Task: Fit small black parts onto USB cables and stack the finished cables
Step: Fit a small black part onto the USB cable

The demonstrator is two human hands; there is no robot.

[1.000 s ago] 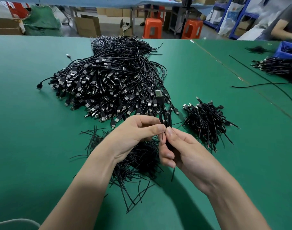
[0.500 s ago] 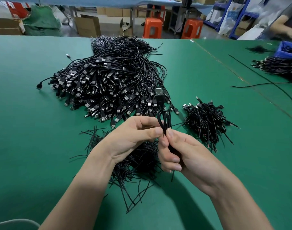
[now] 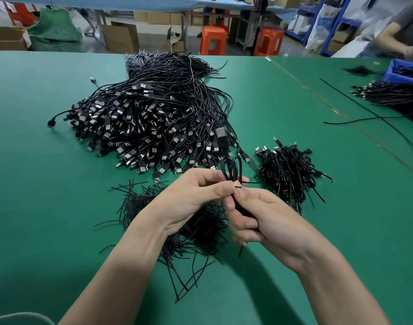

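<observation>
Both hands meet above the middle of the green worktop [image 3: 48,219], nearer its near edge. The left hand [image 3: 193,195] pinches a looped USB cable [image 3: 231,168] between thumb and forefinger. The loops stand up just above that grip, and the plug [image 3: 221,136] rises higher, over the big heap. The right hand [image 3: 271,224] has its fingers curled round the cable's lower run, thumb tip against the left thumb. A short black end [image 3: 238,186] sticks out between them; whether it is the small part or the wire tip cannot be told.

Beneath the hands lies a scatter of thin black pieces [image 3: 139,202]. The large heap of USB cables [image 3: 142,123] fills the middle toward the far edge. A smaller pile of cables [image 3: 287,170] sits just right of the hands. Bare green runs along the left edge and the near right corner.
</observation>
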